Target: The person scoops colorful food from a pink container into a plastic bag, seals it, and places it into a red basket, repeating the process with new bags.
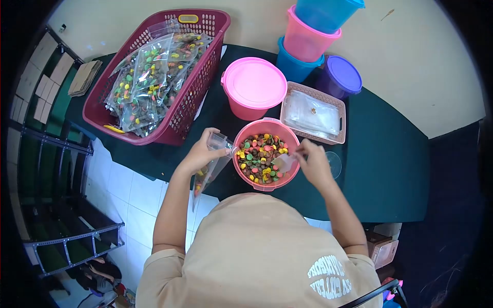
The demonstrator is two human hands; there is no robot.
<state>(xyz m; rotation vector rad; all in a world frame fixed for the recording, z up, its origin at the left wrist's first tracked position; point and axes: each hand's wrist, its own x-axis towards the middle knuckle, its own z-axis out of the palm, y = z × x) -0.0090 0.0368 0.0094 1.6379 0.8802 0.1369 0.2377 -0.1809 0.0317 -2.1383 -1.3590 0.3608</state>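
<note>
My left hand (pixel 199 155) is closed on the upper part of a clear plastic bag (pixel 207 175). The bag hangs slanted left of the pink tub (pixel 265 187), with some coloured candies low inside it. Brown, green, yellow and red button-shaped candies (pixel 261 154) fill much of the tub. At the tub's right side, my right hand (pixel 314 162) pinches a small translucent scoop (pixel 283 162), whose blade rests among the candies. The fingers partly hide its handle.
A maroon basket (pixel 192 110) piled with filled bags (pixel 149 77) stands at left. Behind the tub are a lidded pink tub (pixel 255 84), a tray of flat plastic bags (pixel 311 114), a purple-lidded tub (pixel 343 74) and stacked tubs (pixel 309 38). A clear round dish (pixel 335 165) lies right.
</note>
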